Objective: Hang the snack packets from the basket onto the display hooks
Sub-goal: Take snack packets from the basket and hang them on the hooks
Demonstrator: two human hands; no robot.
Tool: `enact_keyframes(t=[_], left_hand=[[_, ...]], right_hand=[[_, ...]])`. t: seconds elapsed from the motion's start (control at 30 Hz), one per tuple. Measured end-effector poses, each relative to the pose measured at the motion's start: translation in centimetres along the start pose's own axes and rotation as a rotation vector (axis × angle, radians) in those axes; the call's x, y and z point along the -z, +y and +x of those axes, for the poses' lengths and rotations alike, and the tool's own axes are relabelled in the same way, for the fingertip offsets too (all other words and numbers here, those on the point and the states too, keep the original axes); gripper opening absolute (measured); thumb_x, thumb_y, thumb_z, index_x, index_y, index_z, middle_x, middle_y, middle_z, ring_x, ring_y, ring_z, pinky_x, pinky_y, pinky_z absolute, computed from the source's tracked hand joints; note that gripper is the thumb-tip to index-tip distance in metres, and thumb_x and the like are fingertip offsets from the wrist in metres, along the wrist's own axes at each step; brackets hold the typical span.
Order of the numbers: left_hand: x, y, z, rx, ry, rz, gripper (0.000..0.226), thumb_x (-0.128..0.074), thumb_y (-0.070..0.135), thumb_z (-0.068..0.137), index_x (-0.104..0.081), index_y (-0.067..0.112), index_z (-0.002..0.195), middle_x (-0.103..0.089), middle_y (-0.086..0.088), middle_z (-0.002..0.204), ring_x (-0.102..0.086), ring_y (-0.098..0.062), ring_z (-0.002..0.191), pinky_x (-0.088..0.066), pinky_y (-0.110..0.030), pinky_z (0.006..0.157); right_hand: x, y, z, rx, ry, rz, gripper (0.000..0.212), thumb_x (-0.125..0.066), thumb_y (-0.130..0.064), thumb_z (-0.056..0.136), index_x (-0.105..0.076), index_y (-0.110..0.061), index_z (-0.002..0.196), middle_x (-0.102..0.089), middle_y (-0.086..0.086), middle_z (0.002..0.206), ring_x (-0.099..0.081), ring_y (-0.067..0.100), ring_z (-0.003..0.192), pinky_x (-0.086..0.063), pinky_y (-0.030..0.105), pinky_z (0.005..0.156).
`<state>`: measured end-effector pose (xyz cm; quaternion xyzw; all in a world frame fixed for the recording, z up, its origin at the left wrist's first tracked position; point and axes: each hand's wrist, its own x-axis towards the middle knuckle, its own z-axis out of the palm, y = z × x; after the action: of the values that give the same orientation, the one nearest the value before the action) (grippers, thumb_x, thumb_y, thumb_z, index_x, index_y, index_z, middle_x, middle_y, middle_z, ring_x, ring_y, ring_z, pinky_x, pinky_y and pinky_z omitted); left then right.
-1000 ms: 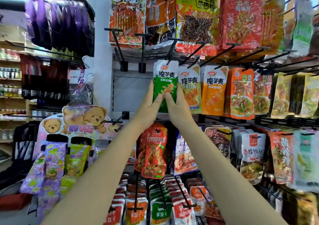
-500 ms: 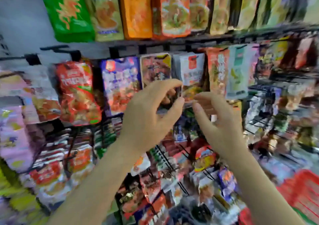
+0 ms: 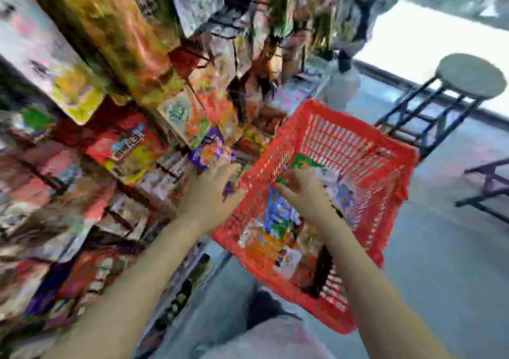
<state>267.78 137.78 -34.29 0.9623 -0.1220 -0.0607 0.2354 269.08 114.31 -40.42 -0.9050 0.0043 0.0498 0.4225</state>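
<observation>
The right hand (image 3: 301, 193) is reaching into the red basket (image 3: 355, 138), its fingers lying over the snack packets (image 3: 278, 215) heaped inside; motion blur is preventing any reading of whether it is grasping one. The left hand (image 3: 210, 190) is hovering just beside the basket's near wall, at the edge of the display rack (image 3: 132, 143); whether it is released or holding a packet cannot be told. The basket is standing on the floor (image 3: 440, 262) close against the rack, probably to keep each transfer short. A round stool (image 3: 471, 76) is standing well apart behind it. Judged step: selecting the next packet.
</observation>
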Motion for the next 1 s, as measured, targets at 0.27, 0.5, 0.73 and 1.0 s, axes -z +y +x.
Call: enact_keyframes(t=[0.27, 0.5, 0.73, 1.0], left_hand=[[-5.5, -0.4, 3.6, 0.033, -0.137, 0.049, 0.084, -0.066, 0.046, 0.091, -0.026, 0.014, 0.158, -0.033, -0.013, 0.161, -0.037, -0.03, 0.146, -0.037, -0.048, 0.115], [-6.5, 0.6, 6.1, 0.014, -0.182, 0.066, 0.083, -0.058, 0.051, 0.096, -0.012, 0.028, 0.162, -0.032, -0.001, 0.159, -0.038, -0.023, 0.142, -0.036, -0.045, 0.112], [-6.6, 2.2, 8.3, 0.009, -0.135, 0.115, 0.079, -0.055, 0.055, 0.096, -0.017, 0.029, 0.161, -0.039, 0.0, 0.157, -0.043, -0.022, 0.139, -0.037, -0.041, 0.109], [-7.5, 1.9, 8.5, 0.031, -0.115, 0.146, 0.077, -0.056, 0.053, 0.096, -0.022, 0.027, 0.161, -0.05, -0.003, 0.142, -0.064, -0.025, 0.105, -0.046, -0.033, 0.066]], right_hand=[[-2.5, 7.1, 4.3, -0.21, -0.124, -0.106, 0.049, -0.077, -0.031, 0.086, -0.061, -0.005, 0.124, -0.062, 0.02, 0.116, -0.059, 0.036, 0.11, -0.049, 0.046, 0.093], [-3.9, 11.8, 4.9, -0.68, -0.26, -0.336, 0.091, -0.062, -0.065, 0.088, -0.024, -0.019, 0.157, -0.018, 0.015, 0.164, -0.019, 0.04, 0.15, -0.025, 0.061, 0.117], [-2.7, 13.1, 7.6, -0.506, 0.054, -0.261, 0.068, -0.071, -0.05, 0.089, -0.046, -0.019, 0.145, -0.041, 0.012, 0.148, -0.041, 0.034, 0.137, -0.042, 0.055, 0.107], [-1.6, 15.9, 13.2, -0.418, -0.204, -0.42, 0.109, -0.081, -0.056, 0.076, -0.023, -0.013, 0.157, -0.032, 0.011, 0.158, -0.028, 0.031, 0.146, -0.031, 0.049, 0.117]])
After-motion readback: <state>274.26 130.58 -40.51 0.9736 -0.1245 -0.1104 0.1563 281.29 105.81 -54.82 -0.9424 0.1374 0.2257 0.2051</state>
